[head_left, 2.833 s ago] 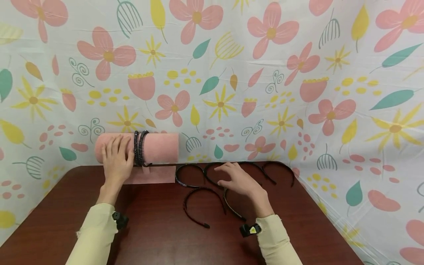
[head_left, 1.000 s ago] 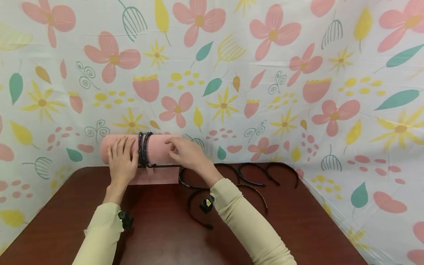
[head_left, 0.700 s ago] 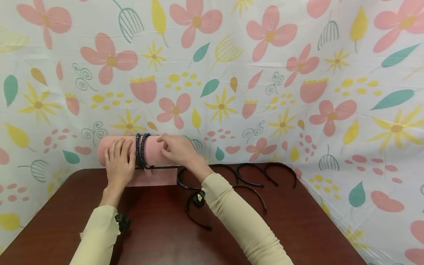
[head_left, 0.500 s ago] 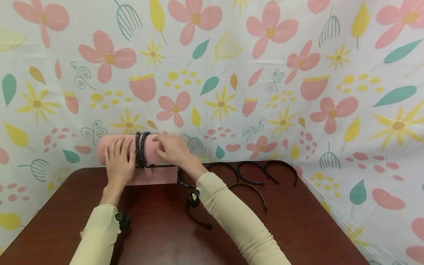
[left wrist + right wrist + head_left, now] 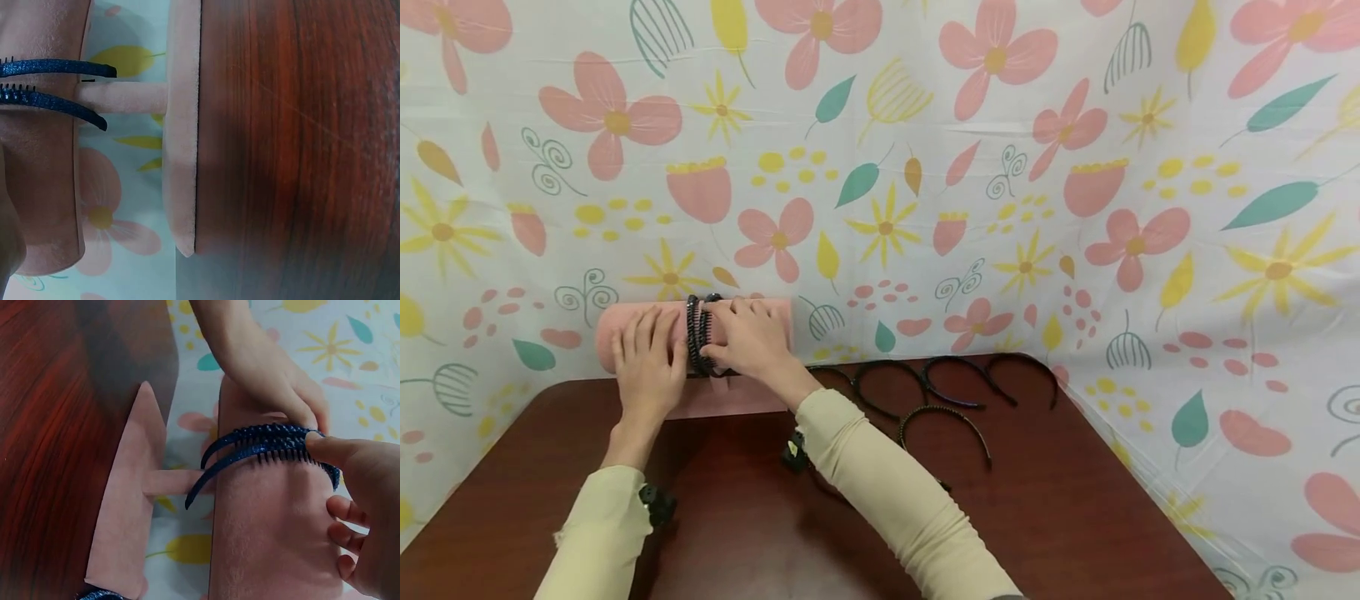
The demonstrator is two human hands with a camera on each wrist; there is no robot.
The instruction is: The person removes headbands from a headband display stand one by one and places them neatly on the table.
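Note:
A pink plush roll (image 5: 782, 315) stands on a short post (image 5: 125, 97) over a flat pink base (image 5: 733, 400). Around its middle sit two dark blue toothed headbands, the left one (image 5: 234, 435) and right one (image 5: 247, 452) close side by side. My left hand (image 5: 649, 358) rests over the roll's left part, thumb near the left headband. Against the right headband my right hand (image 5: 748, 340) has its thumb and index finger, pinching it, while its other fingers bend over the roll. In the left wrist view, both headbands' tips hang free at the roll's front.
Several thin headbands lie along the table's back edge, among them a blue-tinted one (image 5: 957, 360) and a black one (image 5: 1037, 363). Closer in is a gold-dotted headband (image 5: 955, 410). My right sleeve partly covers another dark headband. A floral cloth (image 5: 880, 125) hangs behind the brown table (image 5: 722, 517).
My right hand has gone from above the table's headbands to the roll's right end, then left along it to the right headband. My left hand has stayed on the roll.

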